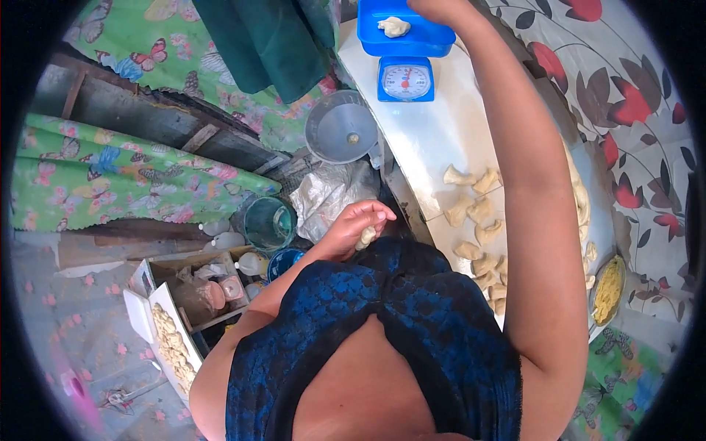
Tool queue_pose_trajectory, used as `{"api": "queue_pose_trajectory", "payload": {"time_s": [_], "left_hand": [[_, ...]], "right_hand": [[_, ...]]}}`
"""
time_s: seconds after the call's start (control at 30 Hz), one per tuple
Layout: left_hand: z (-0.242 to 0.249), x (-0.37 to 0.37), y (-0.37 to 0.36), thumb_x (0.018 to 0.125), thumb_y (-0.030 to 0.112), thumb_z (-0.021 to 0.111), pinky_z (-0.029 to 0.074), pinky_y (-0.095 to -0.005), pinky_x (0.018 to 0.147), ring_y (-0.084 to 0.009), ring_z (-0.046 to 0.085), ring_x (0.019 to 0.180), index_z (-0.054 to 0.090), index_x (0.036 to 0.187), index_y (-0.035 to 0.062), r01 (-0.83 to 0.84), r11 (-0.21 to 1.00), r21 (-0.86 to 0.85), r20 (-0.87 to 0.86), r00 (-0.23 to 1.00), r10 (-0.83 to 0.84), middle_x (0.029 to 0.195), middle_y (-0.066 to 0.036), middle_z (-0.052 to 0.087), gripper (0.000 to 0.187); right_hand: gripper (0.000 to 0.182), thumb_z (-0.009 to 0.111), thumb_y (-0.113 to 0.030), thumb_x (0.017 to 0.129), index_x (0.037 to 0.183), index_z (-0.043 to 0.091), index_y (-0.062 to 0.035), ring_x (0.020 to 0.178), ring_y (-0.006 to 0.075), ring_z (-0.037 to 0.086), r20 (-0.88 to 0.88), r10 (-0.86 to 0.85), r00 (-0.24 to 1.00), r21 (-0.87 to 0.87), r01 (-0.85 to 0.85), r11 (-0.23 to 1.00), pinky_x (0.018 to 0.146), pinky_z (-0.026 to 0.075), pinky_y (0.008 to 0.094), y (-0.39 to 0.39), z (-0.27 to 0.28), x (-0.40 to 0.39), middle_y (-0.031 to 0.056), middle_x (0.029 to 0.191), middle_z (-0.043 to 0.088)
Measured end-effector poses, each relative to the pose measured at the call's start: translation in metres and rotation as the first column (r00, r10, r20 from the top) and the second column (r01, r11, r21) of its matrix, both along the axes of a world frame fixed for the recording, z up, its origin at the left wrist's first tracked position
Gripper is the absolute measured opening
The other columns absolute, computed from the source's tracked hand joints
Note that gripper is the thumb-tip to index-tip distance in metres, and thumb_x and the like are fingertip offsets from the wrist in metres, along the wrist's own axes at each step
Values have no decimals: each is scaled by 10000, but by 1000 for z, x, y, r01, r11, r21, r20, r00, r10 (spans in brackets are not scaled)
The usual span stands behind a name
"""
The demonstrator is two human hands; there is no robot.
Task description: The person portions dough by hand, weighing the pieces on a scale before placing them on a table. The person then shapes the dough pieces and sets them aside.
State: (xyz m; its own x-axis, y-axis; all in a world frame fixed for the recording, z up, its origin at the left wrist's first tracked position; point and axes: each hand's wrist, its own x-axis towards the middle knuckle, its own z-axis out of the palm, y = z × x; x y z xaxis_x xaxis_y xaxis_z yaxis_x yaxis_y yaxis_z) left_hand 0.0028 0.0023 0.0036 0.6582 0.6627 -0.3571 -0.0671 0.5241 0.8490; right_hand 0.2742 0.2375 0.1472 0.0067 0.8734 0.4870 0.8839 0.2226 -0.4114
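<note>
My left hand (358, 224) is in front of my body with its fingers curled around a small piece of dough (366, 237). At the top edge, my right hand (441, 10) reaches over the blue tray (434, 48) of a kitchen scale (406, 81); its fingers are mostly cut off by the frame. A lump of dough (394, 27) lies in that tray. Below my right arm, several cut dough pieces (482, 211) are spread on the white tabletop (426, 140).
A bowl of yellow filling (608, 290) stands at the right, near a long strip of dough (579, 191). To the left are a grey basin (340, 126), a green bucket (270, 222), a wooden box (213, 290) with containers and a white tray (163, 300) of shaped dough pieces.
</note>
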Motion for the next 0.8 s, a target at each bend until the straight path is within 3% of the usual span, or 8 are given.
{"api": "queue_pose_trajectory", "payload": {"time_s": [0.5, 0.8], "left_hand": [[-2, 4, -1, 876, 154, 512, 382, -204, 593, -70, 475, 641, 602, 922, 11, 11, 1000, -7, 9, 1000, -11, 688, -5, 523, 175], [-1, 1, 1, 870, 120, 506, 385, -216, 576, -92, 480, 614, 591, 920, -6, -26, 1000, -14, 24, 999, 26, 682, -28, 524, 160]], "right_hand": [[265, 583, -137, 683, 919, 648, -37, 870, 324, 609, -43, 51, 998, -34, -53, 998, 775, 477, 389, 3, -13, 11, 195, 896, 633], [350, 606, -170, 677, 1006, 620, -54, 914, 321, 597, 72, 113, 991, -107, -105, 989, 801, 471, 383, 36, -30, -4, 182, 968, 625]]}}
